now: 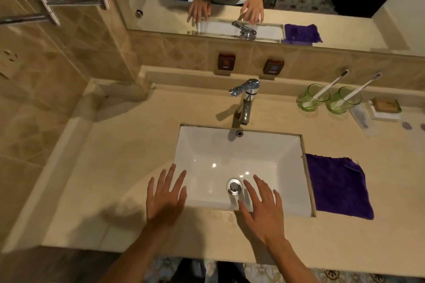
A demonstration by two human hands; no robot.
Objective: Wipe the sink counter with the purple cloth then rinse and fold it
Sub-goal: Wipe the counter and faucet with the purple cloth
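Purple cloth (pixel 338 187) lies spread flat on the sink counter (pixel 128 167), just right of the basin (pixel 282 151), its left edge along the basin rim. Untouched; wiping not yet begun.

Step in hand, by judgement: reach for the cloth. Right hand (pixel 264 209) is the nearer one. Best to gather the cloth at its near-left corner or bunch the middle, so a thick pad meets the stone rather than a trailing flap. Wipe toward the basin so grit drops in. The two green glasses (pixel 314 99) with toothbrushes and the soap dish (pixel 386 108) stand at the back right; work around them or risk a knock.

Pose: both forearms extend forward from the lower edge, palms down. Left hand (pixel 166 195) hovers over the basin's left rim, fingers straight and spread, holding nothing. Right hand hovers above the front of the basin beside the drain (pixel 234 186), fingers likewise splayed and empty. Contact with any surface cannot be told.

Faucet (pixel 246 99) shows no water.
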